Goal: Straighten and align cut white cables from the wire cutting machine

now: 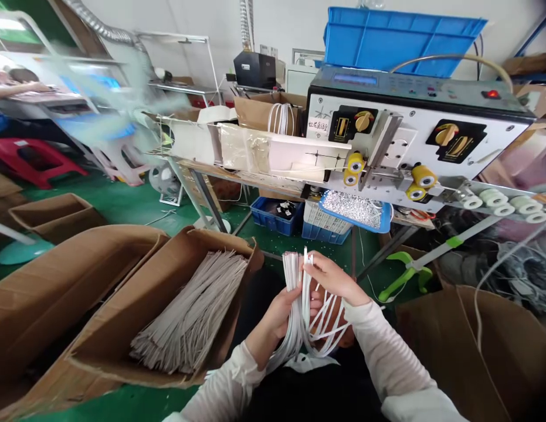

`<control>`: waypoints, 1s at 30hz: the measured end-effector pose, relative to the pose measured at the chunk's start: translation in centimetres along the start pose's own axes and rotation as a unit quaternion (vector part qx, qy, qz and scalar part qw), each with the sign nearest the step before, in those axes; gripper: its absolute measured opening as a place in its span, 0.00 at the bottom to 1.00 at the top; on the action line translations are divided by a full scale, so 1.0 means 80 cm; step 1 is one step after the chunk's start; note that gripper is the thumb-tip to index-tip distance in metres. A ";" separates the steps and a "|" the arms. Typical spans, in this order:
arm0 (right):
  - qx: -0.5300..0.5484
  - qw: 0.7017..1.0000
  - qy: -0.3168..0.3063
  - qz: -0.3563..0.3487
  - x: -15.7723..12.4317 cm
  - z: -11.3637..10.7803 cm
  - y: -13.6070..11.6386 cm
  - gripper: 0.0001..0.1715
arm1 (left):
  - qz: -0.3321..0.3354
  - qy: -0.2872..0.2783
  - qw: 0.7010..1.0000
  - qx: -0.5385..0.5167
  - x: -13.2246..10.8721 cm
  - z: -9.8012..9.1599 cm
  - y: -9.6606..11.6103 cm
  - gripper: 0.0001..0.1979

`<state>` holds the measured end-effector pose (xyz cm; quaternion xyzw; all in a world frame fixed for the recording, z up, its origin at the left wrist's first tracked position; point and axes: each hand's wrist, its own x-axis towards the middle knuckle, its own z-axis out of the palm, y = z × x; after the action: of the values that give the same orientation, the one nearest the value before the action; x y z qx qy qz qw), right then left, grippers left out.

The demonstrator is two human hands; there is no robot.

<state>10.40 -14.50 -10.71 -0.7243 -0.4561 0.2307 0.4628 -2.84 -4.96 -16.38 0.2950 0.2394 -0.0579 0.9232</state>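
Low in the middle, over my lap, I hold a bundle of white cut wires [292, 328]. My left hand [279, 313] is closed around the thicker part of the bundle, its wire ends pointing up. My right hand [329, 276] pinches a few white wires [306, 293] near their tops, beside that bundle. Other wires hang in loose loops below and to the right of my right hand. Some of my left fingers are hidden behind the wires.
To the left, an open cardboard box [109, 310] holds a big pile of white wires [197, 310]. Ahead on a bench stands a wire-cutting machine [387, 152] with yellow rollers. Under it sits a blue tray [385, 218] of small white scraps. A person [24, 79] works far left.
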 end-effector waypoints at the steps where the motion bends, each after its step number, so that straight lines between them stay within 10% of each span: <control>1: 0.002 1.000 0.015 -0.010 0.001 0.002 0.003 0.19 | -0.004 -0.003 1.000 0.003 0.000 -0.002 0.000 0.16; 18: 0.150 0.983 0.039 0.101 -0.001 0.020 0.042 0.39 | 0.033 -0.102 0.994 -0.030 0.007 -0.018 -0.018 0.22; 30: 0.123 0.988 0.066 0.063 -0.003 0.024 0.043 0.26 | 0.033 -0.107 0.994 0.016 0.007 -0.020 -0.026 0.22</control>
<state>10.38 -14.40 -14.66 -0.7024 -0.3462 0.2661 0.5621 -3.51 -5.74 -18.83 0.3098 0.1281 -0.0625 0.9401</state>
